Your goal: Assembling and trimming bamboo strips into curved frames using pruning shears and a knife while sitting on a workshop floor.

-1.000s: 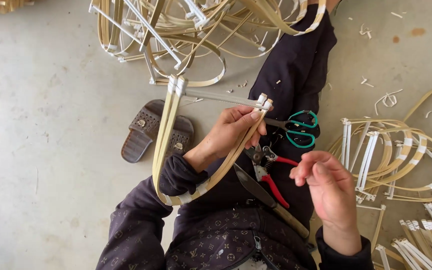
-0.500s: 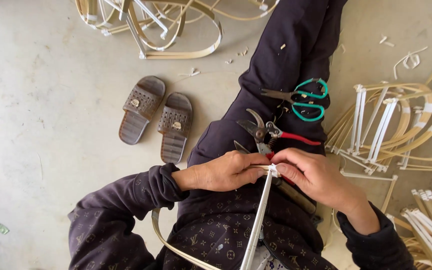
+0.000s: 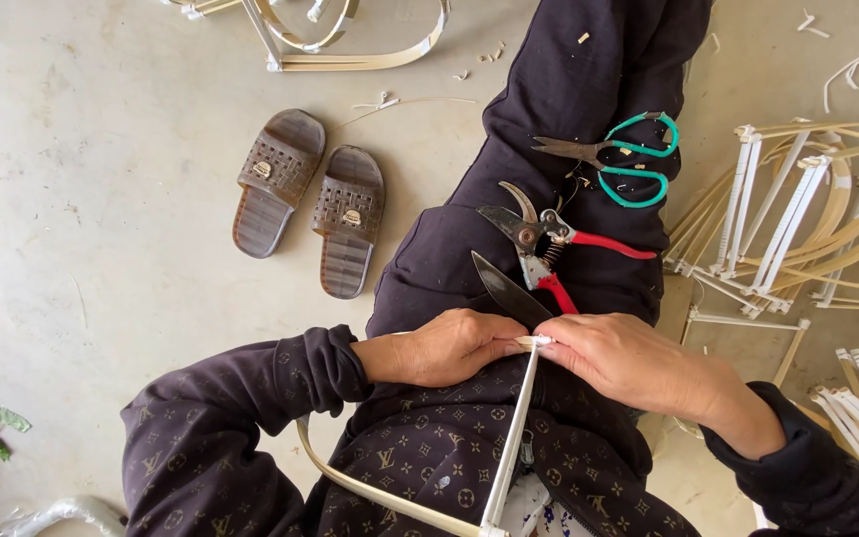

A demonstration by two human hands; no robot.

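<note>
My left hand [image 3: 449, 348] and right hand [image 3: 623, 360] pinching the strip [image 3: 512, 447] tip together, pruners [image 3: 549, 244] and scissors [image 3: 613, 159] on my lap

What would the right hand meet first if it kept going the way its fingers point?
The right hand points leftward at the left hand; their fingertips already meet at the tip of the pale strip, so probably that hand's fingers.

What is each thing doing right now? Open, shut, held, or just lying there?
Left hand: closed, pinching the strip end.
Right hand: closed, pinching the same end.
Bamboo strip: held, bent into a loop on the lap.
Red-handled pruners: blades open, lying on the leg.
Green-handled scissors: nearly shut, lying on the leg.
Knife blade: bare, resting on the lap.
Brown sandals: off, side by side on the floor.
</note>
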